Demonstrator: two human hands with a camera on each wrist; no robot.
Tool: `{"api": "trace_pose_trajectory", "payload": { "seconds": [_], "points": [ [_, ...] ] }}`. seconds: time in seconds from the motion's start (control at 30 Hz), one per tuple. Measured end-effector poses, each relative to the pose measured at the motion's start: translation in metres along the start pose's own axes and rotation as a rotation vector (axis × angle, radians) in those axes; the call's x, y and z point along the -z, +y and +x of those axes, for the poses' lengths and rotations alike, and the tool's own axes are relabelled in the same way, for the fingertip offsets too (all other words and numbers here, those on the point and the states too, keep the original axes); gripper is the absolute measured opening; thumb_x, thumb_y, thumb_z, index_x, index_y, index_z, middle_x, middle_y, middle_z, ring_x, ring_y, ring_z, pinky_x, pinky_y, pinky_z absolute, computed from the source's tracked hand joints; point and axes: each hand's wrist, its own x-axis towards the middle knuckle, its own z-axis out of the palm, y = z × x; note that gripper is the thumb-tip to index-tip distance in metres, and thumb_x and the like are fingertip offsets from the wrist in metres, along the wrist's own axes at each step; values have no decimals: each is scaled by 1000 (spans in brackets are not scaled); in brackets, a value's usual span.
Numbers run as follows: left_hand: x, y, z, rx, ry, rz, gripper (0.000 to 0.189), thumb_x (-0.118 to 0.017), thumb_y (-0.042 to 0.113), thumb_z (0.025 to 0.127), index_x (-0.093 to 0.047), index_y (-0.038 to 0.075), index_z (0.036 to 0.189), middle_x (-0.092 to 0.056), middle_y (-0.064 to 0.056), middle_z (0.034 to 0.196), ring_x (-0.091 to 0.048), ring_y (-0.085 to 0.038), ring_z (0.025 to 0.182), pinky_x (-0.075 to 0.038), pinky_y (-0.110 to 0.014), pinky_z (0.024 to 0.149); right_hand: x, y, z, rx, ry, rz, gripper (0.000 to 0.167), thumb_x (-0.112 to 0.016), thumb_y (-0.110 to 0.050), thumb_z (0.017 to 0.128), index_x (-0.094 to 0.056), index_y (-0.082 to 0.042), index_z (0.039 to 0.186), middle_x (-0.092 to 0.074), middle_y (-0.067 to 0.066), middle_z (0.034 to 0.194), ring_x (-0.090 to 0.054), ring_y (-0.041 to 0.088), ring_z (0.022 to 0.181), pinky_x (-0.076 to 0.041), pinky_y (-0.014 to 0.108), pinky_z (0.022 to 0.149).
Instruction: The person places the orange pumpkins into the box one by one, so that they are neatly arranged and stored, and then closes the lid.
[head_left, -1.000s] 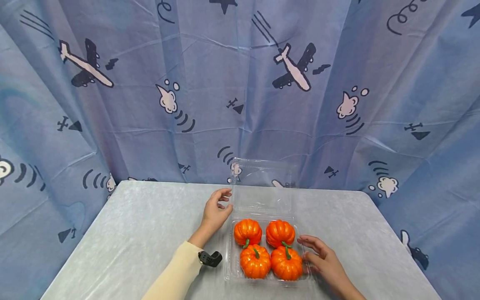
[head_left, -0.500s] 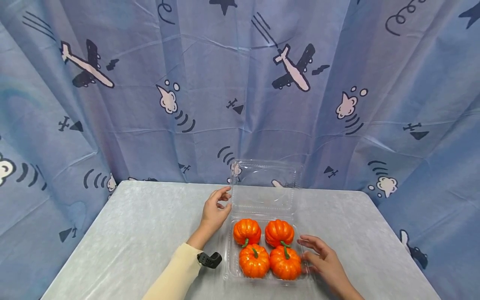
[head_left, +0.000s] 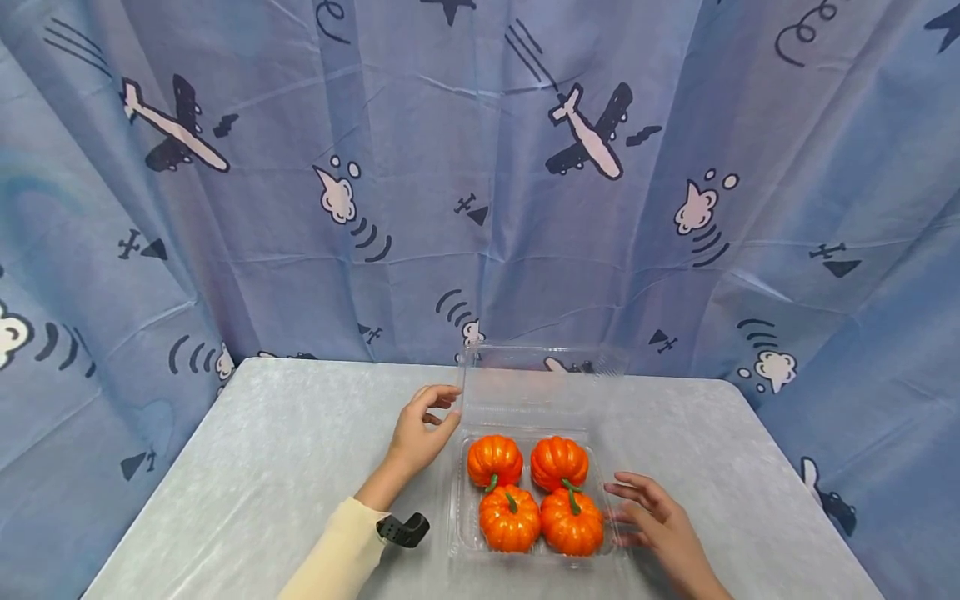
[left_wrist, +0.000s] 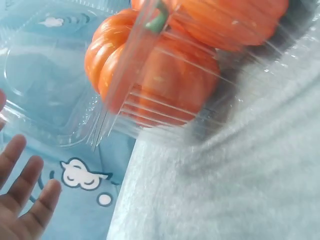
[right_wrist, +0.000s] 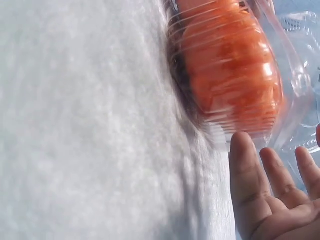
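Observation:
A clear plastic clamshell box (head_left: 455, 525) stands on the table with its hinged lid (head_left: 525, 387) raised at the back. Inside sit several small orange pumpkins with green stems, such as the front left pumpkin (head_left: 510, 518) and the back right pumpkin (head_left: 558, 463). My left hand (head_left: 420, 432) is beside the lid's left edge, fingers loosely bent; whether they touch the lid I cannot tell. At the box's right side is my right hand (head_left: 660, 525), fingers spread and gripping nothing. The right wrist view shows its extended fingers (right_wrist: 245, 165) close to the ribbed wall near a pumpkin (right_wrist: 232, 65).
A pale grey cloth covers the table (head_left: 300, 467). Behind its far edge hangs a blue curtain (head_left: 420, 208) printed with planes and clouds. A black band (head_left: 403, 529) is on the left wrist, over a cream sleeve (head_left: 341, 550).
The lid's upper edge has sunk lower in the head view, tilting. My left hand has shifted slightly left. My right hand has drawn a little to the right. The pumpkins stay put.

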Motion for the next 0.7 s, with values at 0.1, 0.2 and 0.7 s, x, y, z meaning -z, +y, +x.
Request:
{"api": "trace_pose_trajectory", "payload": {
  "seconds": [0.1, 0.2, 0.7],
  "points": [
    [9, 17, -5, -16, -30, 24, 26, -65, -3, 84, -66, -2, 109, -64, -22, 106, -61, -40, 95, -55, -45, 70, 3, 0, -2, -18, 10, -3, 48, -49, -27, 101, -39, -3, 141, -55, 22, 135, -69, 19, 90, -59, 38, 70],
    [11, 14, -9, -23, -48, 39, 25, -66, -3, 83, -66, -3, 108, -64, -22, 104, -61, -39, 94, -55, -44, 69, 6, 0, -5, -28, 24, -3, 48, -49, -29, 101, -39, -3, 140, -58, 19, 131, -68, 19, 88, -59, 37, 70],
    [23, -17, -32, 21, -215, 18, 26, -64, 11, 89, -68, 20, 113, -61, -3, 118, -59, -30, 105, -54, -31, 77, 36, -2, -12, -75, -271, 104, 31, -26, -43, 105, -40, -32, 129, -64, -8, 119, -68, 19, 99, -58, 42, 80]
  ]
}}
